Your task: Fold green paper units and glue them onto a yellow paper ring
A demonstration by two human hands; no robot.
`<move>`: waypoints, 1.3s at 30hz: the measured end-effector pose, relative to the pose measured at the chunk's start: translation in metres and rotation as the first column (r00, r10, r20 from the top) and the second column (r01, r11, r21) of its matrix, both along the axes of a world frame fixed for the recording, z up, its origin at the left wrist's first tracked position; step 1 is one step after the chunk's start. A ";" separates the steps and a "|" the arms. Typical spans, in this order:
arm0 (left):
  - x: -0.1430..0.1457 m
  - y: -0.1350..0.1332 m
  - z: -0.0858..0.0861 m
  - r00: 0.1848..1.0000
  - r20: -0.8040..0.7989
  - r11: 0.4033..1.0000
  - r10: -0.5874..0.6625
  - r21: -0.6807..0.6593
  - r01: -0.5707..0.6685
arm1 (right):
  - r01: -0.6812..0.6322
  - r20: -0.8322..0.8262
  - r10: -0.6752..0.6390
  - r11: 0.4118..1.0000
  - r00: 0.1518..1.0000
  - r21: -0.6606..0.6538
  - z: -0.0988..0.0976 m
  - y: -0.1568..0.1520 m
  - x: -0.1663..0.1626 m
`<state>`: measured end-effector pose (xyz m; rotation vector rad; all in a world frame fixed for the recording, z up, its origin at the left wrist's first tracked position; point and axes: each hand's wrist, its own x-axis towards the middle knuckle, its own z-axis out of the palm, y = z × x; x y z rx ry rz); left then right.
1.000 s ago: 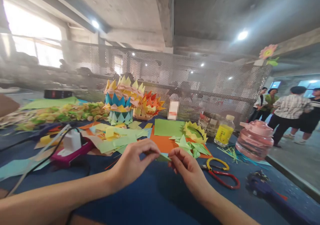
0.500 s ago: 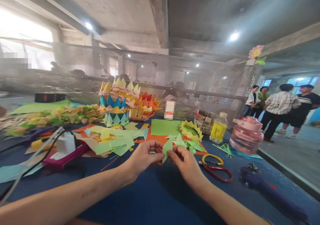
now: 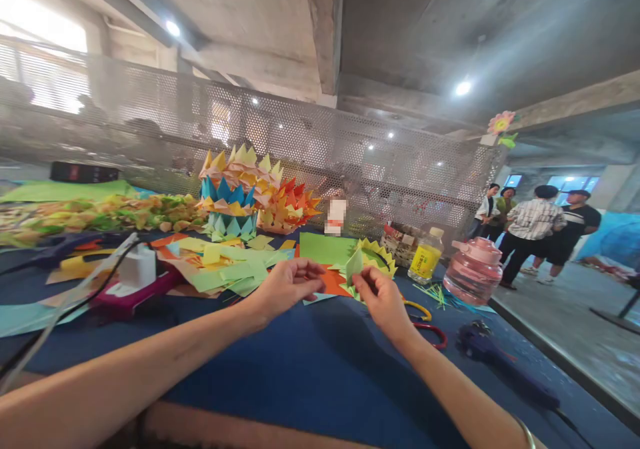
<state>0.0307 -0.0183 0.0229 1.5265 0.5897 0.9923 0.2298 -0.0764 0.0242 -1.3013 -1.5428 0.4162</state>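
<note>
Right hand (image 3: 384, 302) reaching in from 5 o'clock, pinching green paper (image 3: 355, 264) upright; left hand (image 3: 286, 290), in from 8 o'clock, just hovers free, fingers loosely curled.

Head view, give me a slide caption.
Right hand pinching a green paper piece, left hand apart, above a blue tabletop.

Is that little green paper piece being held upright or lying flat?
Upright: the right hand pinches the green paper piece low down, its pointed tip facing up. The left hand is apart from it.
</note>
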 end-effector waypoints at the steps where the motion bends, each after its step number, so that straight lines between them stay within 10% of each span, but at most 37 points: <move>1: -0.003 0.005 0.002 1.000 0.009 1.000 0.024 0.012 -0.024 | 0.035 0.002 -0.035 0.999 0.999 0.028 0.002 0.003 0.007; 18: -0.002 -0.003 -0.005 0.989 -0.055 0.988 -0.137 0.066 0.141 | -0.092 0.370 0.105 0.994 0.923 -0.053 -0.005 -0.022 -0.027; 27: -0.013 0.011 0.002 0.999 0.006 0.999 -0.036 -0.038 0.036 | 0.397 0.668 -0.325 0.916 0.669 0.047 0.027 0.033 0.065; 39: -0.027 0.024 0.018 0.994 0.110 1.000 -0.001 -0.010 0.002 | 0.524 0.842 -0.260 0.851 0.472 -0.031 0.032 0.081 0.076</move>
